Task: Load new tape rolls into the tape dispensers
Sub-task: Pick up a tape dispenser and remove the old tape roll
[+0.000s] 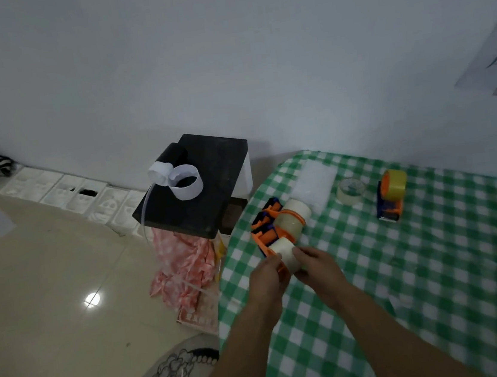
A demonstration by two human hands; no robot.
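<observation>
Gripping tape roll (286, 254) with both hands (295, 273), axis angled up-left.

A home room, by its looks: a table (437, 259) under a green-and-white checked cloth stands against a plain white wall (224, 50), beside a glossy tiled floor (50, 291), with pink patterned fabric (184, 265) hanging off a black stand (208, 177).

1. Tablecloth (439, 274): green-and-white check.
2. Dispensers (266, 230) at the table edge: orange and blue with black parts.
3. Tape rolls (290, 219) in them: pale, cream-white.
4. Separate dispenser (389, 207): blue and orange, roll yellowish.
5. Stool top (210, 193): black.
6. Cloth (184, 265) beneath it: pink-and-white pattern.
7. Floor (50, 291): beige.
</observation>
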